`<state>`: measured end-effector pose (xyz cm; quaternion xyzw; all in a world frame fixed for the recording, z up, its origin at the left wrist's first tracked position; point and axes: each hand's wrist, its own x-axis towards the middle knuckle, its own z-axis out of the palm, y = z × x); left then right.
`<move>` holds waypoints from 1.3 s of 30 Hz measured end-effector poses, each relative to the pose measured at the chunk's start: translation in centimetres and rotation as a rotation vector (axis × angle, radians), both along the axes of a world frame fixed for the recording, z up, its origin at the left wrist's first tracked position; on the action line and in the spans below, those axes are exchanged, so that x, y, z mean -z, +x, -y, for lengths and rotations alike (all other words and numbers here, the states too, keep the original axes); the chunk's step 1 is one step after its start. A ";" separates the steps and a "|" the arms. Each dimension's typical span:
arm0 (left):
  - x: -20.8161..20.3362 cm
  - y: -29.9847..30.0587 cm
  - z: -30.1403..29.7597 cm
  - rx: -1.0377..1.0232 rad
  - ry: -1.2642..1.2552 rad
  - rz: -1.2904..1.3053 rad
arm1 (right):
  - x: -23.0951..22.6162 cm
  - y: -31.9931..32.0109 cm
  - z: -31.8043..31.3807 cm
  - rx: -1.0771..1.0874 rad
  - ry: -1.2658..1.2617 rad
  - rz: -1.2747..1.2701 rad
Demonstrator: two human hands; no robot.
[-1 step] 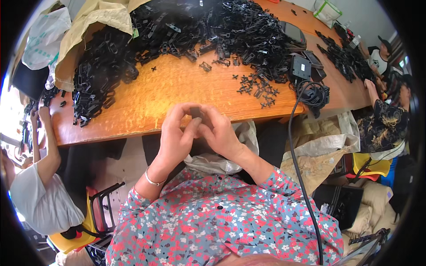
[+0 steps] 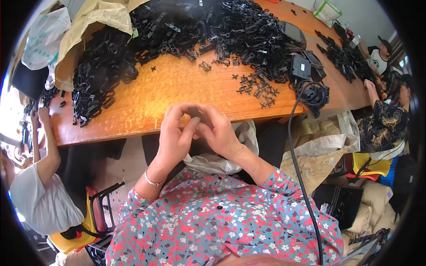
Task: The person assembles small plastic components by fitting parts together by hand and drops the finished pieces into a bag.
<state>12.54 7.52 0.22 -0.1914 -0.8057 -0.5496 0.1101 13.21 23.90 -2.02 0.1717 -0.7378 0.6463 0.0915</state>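
Note:
Just off the table's near edge, my left hand and my right hand meet at the fingertips. Both are closed, with thumbs touching or nearly so, around a small dark plastic part. Fingers cover most of that part, so its exact shape cannot be made out. Beyond my hands, on the wooden table, lies a large heap of black plastic clips. Small black cross-shaped pieces are scattered at the right, and a single one lies apart at the left.
A brown paper sack spills more clips at the left. A black power box and coiled cable sit at the table's right corner; the cable runs down beside my right arm. An open white sack hangs below my hands. Co-workers sit on both sides.

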 end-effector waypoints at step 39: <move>1.9 2.7 -1.0 -0.002 0.427 0.288 | -1.1 4.6 -3.3 -0.463 -0.009 0.552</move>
